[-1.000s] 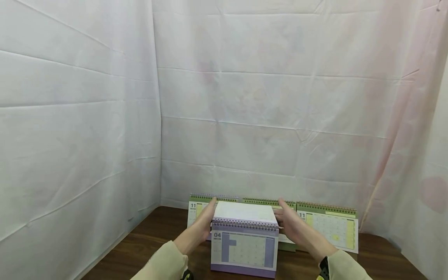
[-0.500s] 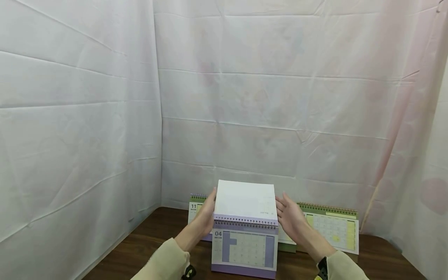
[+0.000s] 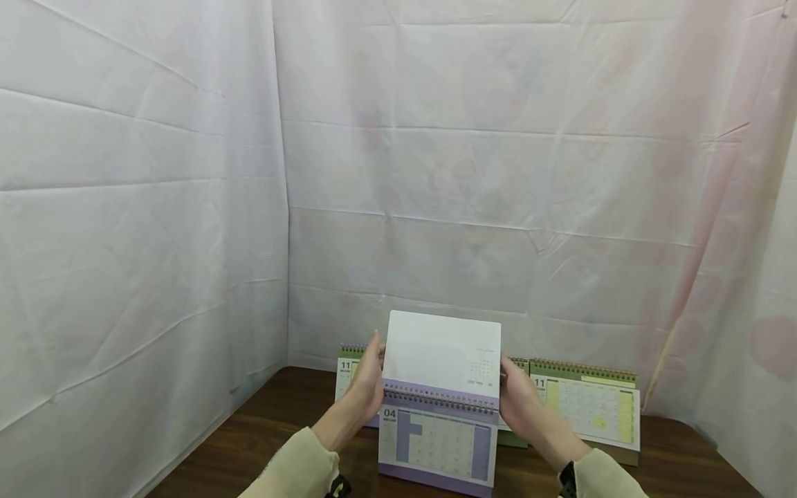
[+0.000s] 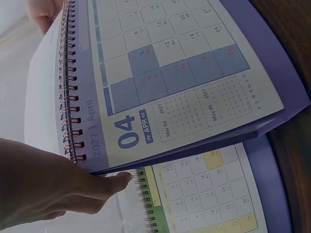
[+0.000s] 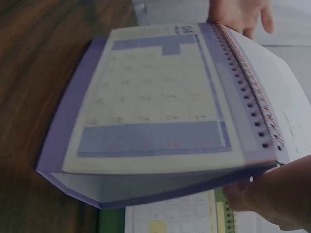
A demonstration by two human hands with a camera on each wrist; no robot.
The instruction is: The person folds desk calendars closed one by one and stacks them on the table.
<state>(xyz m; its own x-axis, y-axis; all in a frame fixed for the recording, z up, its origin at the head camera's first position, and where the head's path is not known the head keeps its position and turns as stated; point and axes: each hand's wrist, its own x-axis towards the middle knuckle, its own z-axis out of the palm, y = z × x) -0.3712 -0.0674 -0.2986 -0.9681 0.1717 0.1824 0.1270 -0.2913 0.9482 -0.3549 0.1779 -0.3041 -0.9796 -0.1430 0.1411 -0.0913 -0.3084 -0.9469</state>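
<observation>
A purple spiral-bound desk calendar [image 3: 436, 443] shows its April page, "04", toward me. White pages [image 3: 442, 349] stand up behind its coil, with faint upside-down print. My left hand [image 3: 364, 387] lies along the left edge near the coil, fingers extended; the left wrist view shows that hand [image 4: 58, 189] at the coil's end. On the other side my right hand [image 3: 519, 401] touches the right edge, its fingertips partly hidden behind the white pages. In the right wrist view the right hand [image 5: 272, 191] sits at the coil's other end, and the left hand's thumb points away from the calendar.
Several green-and-yellow calendars stand behind, among them one at the right [image 3: 588, 408] and one at the left [image 3: 345, 370], partly covered. The brown wooden table [image 3: 249, 429] meets a pale cloth wall [image 3: 473, 207] at the back and sides.
The white pages behind the coil have swung up and now stand taller. My right hand, apart from them half a second ago, has moved left to their edge. The calendar has turned slightly.
</observation>
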